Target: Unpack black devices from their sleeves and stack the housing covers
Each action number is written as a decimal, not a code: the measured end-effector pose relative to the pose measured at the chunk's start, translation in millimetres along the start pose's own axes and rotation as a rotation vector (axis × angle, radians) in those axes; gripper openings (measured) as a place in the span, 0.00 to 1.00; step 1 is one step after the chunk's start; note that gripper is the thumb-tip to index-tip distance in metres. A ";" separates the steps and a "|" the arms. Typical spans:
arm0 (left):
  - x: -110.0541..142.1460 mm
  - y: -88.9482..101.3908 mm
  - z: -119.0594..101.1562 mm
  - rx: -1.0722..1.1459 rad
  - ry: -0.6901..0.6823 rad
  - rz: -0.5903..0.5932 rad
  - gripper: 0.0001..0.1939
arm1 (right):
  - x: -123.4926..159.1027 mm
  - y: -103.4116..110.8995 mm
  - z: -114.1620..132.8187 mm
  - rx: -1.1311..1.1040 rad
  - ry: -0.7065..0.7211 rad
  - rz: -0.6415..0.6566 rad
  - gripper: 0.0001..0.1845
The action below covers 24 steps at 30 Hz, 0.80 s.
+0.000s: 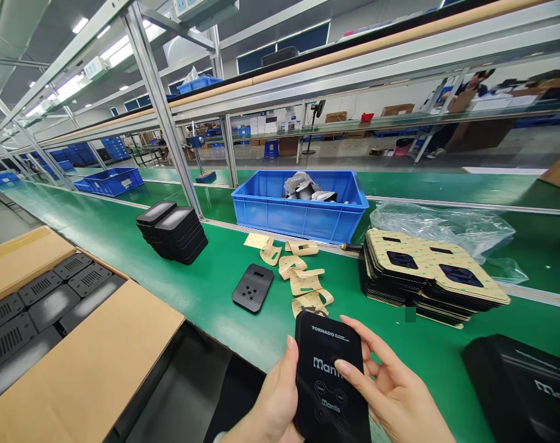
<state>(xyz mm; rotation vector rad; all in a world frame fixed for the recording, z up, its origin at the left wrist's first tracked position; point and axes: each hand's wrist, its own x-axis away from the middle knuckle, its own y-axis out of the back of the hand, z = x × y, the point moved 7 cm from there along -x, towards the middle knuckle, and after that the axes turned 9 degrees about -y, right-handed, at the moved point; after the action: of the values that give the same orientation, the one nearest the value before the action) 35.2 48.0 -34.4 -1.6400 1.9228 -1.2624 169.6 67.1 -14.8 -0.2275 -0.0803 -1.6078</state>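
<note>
Both hands hold a black panel [328, 394] printed "TORNADO" and "Mantis", tilted up near the bench's front edge. My left hand [275, 397] grips its left side, thumb along the edge. With its thumb pressed on the printed face, my right hand [391, 387] holds the right side. Just beyond lies a black cover [253, 288] with a slot and star-shaped holes. Peeled tan backing papers [308, 282] are scattered beside it. To the right stand stacked panels [439, 271] with tan backing. More printed black panels [529, 394] sit at the lower right.
A blue bin [298, 215] with crumpled wrapping stands at the back. Black covers [172, 231] are stacked on the left by a metal post [162, 104]. An open carton [136, 332] of black covers is at front left. Clear plastic film [446, 227] lies behind the panels.
</note>
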 end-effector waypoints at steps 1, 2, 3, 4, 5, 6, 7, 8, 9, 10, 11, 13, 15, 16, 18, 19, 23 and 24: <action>-0.1 0.8 -1.2 -0.024 -0.022 -0.001 0.34 | 0.0 0.4 -0.1 0.001 0.017 0.007 0.35; -0.3 2.9 -2.5 -0.063 -0.047 -0.017 0.34 | 0.3 0.4 -0.5 0.005 0.028 0.015 0.35; -0.5 6.2 -3.8 -0.119 -0.073 -0.046 0.34 | 0.7 0.8 -0.8 0.006 0.036 0.012 0.35; -0.5 9.7 -5.1 -0.185 -0.099 -0.080 0.35 | 1.2 1.4 -1.0 0.008 0.039 0.001 0.34; -0.4 12.0 -7.0 -0.253 -0.133 -0.101 0.35 | 1.7 1.3 -1.2 0.015 0.040 -0.004 0.34; -0.2 12.6 -9.9 -0.313 -0.182 -0.106 0.35 | 2.4 1.3 -0.3 0.025 0.049 -0.012 0.33; 0.3 11.4 -13.2 -0.360 -0.242 -0.093 0.35 | 3.1 1.4 1.7 0.035 0.070 -0.025 0.33; 1.2 8.9 -17.0 -0.398 -0.313 -0.067 0.35 | 4.0 1.6 4.6 0.048 0.099 -0.039 0.32; 2.8 5.5 -21.0 -0.437 -0.390 -0.034 0.35 | 5.0 1.2 8.2 0.072 0.133 -0.047 0.31; 4.9 1.9 -24.9 -0.487 -0.465 0.002 0.36 | 6.2 0.3 12.1 0.111 0.169 -0.053 0.30; 7.1 -1.2 -27.9 -0.554 -0.528 0.030 0.38 | 7.9 -0.2 16.7 0.158 0.214 -0.070 0.29; 10.4 -4.6 -30.7 -0.701 -0.598 0.064 0.43 | 12.6 -0.6 26.2 0.275 0.315 -0.126 0.27; 11.5 -4.7 -30.9 -0.788 -0.618 0.077 0.43 | 17.8 -1.2 33.2 0.402 0.396 -0.178 0.29; 11.5 -4.0 -30.6 -0.798 -0.618 0.079 0.42 | 19.7 -1.2 34.8 0.450 0.414 -0.188 0.29; 10.7 -2.8 -29.4 -0.762 -0.609 0.091 0.40 | 20.9 1.3 34.5 0.504 0.393 -0.184 0.29; 10.0 -2.6 -28.2 -0.721 -0.596 0.102 0.41 | 20.9 5.2 34.2 0.513 0.371 -0.197 0.29; 8.1 -3.6 -21.0 -0.494 -0.484 0.154 0.44 | 17.8 26.4 33.7 0.521 0.248 -0.301 0.26; 8.3 -4.2 -19.7 -0.453 -0.460 0.162 0.44 | 15.5 28.7 32.4 0.506 0.203 -0.292 0.26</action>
<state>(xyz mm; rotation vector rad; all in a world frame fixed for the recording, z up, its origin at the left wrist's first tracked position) 21.3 48.8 -17.7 -1.7342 2.0685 -0.3500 200.7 56.7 17.3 0.3532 -0.3715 -1.8322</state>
